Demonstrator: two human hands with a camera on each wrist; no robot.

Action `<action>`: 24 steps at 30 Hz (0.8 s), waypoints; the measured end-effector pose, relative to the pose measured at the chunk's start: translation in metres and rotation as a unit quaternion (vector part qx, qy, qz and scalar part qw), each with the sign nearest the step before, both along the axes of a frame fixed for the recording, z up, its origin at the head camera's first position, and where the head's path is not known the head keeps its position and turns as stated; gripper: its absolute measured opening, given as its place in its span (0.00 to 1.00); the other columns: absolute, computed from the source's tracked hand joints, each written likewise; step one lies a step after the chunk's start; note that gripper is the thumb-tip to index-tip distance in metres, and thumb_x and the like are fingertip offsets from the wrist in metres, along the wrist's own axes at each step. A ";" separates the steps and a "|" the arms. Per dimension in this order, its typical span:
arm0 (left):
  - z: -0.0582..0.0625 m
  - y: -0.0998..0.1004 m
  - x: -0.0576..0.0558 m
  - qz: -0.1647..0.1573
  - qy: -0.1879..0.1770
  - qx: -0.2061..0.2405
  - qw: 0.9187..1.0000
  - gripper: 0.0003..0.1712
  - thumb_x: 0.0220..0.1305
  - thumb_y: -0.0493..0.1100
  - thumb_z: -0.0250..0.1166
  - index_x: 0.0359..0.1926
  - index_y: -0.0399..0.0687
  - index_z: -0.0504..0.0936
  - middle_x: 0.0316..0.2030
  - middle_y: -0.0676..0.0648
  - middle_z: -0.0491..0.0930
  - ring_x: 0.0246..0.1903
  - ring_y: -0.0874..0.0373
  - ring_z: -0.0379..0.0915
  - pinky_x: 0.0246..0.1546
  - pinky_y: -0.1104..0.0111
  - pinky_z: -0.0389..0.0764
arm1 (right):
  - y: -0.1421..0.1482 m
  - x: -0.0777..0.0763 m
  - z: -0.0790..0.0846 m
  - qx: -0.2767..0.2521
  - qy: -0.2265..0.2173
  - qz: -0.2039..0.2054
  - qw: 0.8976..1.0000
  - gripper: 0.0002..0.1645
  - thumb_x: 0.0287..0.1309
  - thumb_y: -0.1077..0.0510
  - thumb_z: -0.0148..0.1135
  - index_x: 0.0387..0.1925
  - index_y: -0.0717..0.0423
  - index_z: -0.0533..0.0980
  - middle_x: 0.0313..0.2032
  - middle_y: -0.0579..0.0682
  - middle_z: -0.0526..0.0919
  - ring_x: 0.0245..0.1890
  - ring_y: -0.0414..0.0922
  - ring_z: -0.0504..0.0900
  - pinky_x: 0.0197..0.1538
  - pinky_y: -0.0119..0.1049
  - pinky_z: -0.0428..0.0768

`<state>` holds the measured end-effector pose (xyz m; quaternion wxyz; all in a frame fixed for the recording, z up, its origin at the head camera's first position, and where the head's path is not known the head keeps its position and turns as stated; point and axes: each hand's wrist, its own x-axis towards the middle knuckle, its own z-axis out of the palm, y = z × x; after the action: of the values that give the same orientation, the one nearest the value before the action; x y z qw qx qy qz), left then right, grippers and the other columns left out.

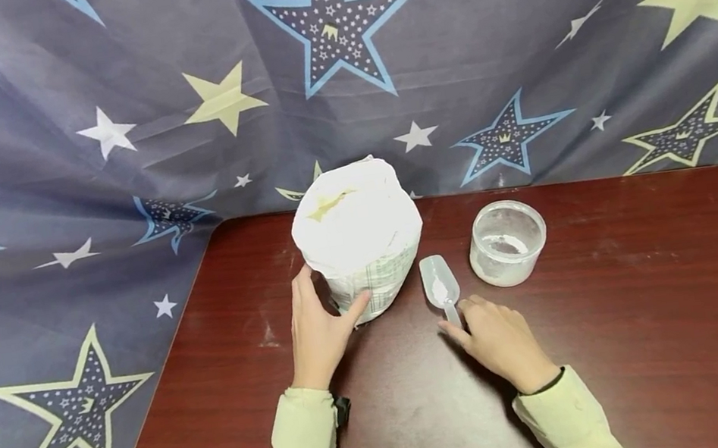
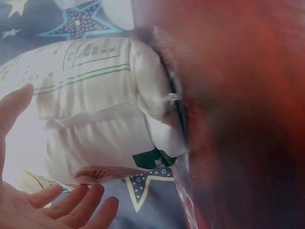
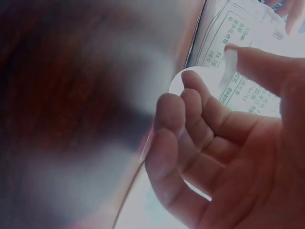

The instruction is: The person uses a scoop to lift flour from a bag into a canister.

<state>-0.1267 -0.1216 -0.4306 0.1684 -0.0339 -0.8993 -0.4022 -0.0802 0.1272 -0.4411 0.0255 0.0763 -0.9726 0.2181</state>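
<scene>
A large white printed bag (image 1: 375,267), which looks like a flour bag, stands with its mouth uppermost at the back of the table. My left hand (image 1: 322,329) is at its lower front left, thumb in front and fingers extended along the side. To the right lies a clear plastic scoop (image 1: 437,279) with white powder in it, its handle towards me. My right hand (image 1: 501,338) is at that handle, thumb on one side and loosely bent fingers (image 3: 193,102) on the other. A round clear tub (image 1: 507,245) with white powder inside stands beyond the scoop.
The dark red wooden table (image 1: 657,335) carries faint powder smudges. Behind it and along the left hangs a grey curtain (image 1: 168,44) with stars, close behind the bag.
</scene>
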 end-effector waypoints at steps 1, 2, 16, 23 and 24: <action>0.001 0.000 -0.002 -0.003 -0.002 0.007 1.000 0.55 0.52 0.61 0.76 0.73 0.48 0.58 0.63 0.44 0.67 0.65 0.47 0.66 0.64 0.53 0.70 | 0.000 0.000 0.000 0.000 0.002 -0.001 1.000 0.23 0.61 0.43 0.67 0.19 0.50 0.69 0.22 0.50 0.72 0.21 0.54 0.76 0.23 0.47 0.72; 0.001 0.000 -0.004 -0.004 -0.004 0.012 1.000 0.56 0.51 0.61 0.76 0.73 0.48 0.58 0.63 0.44 0.67 0.65 0.48 0.65 0.65 0.54 0.69 | -0.001 0.000 0.000 -0.001 0.004 -0.002 1.000 0.23 0.61 0.44 0.67 0.19 0.50 0.69 0.22 0.50 0.73 0.22 0.55 0.77 0.23 0.48 0.72; -0.006 -0.001 -0.016 -0.024 0.006 0.042 0.999 0.62 0.47 0.60 0.79 0.76 0.50 0.54 0.68 0.45 0.63 0.69 0.53 0.60 0.69 0.56 0.63 | 0.013 -0.005 0.003 -0.046 0.005 0.000 0.999 0.19 0.60 0.51 0.67 0.19 0.49 0.70 0.19 0.44 0.69 0.18 0.45 0.70 0.23 0.41 0.69; -0.009 -0.003 -0.020 -0.028 0.011 0.041 0.999 0.64 0.47 0.61 0.79 0.77 0.53 0.52 0.70 0.46 0.61 0.70 0.54 0.58 0.70 0.55 0.63 | 0.019 -0.009 0.005 -0.106 0.003 0.004 0.994 0.16 0.61 0.54 0.67 0.20 0.48 0.72 0.16 0.39 0.72 0.18 0.37 0.71 0.28 0.39 0.73; -0.009 -0.002 -0.020 -0.028 0.013 0.040 0.999 0.64 0.47 0.61 0.79 0.77 0.53 0.52 0.70 0.46 0.61 0.70 0.54 0.58 0.70 0.55 0.63 | 0.020 -0.010 0.006 -0.119 0.004 0.004 0.993 0.16 0.62 0.54 0.67 0.21 0.48 0.73 0.15 0.39 0.73 0.18 0.36 0.72 0.29 0.38 0.74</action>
<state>-0.1470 -0.1240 -0.4398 0.1698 -0.0577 -0.8791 -0.4417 -0.0899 0.1471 -0.4355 0.0371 0.0770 -0.9394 0.3319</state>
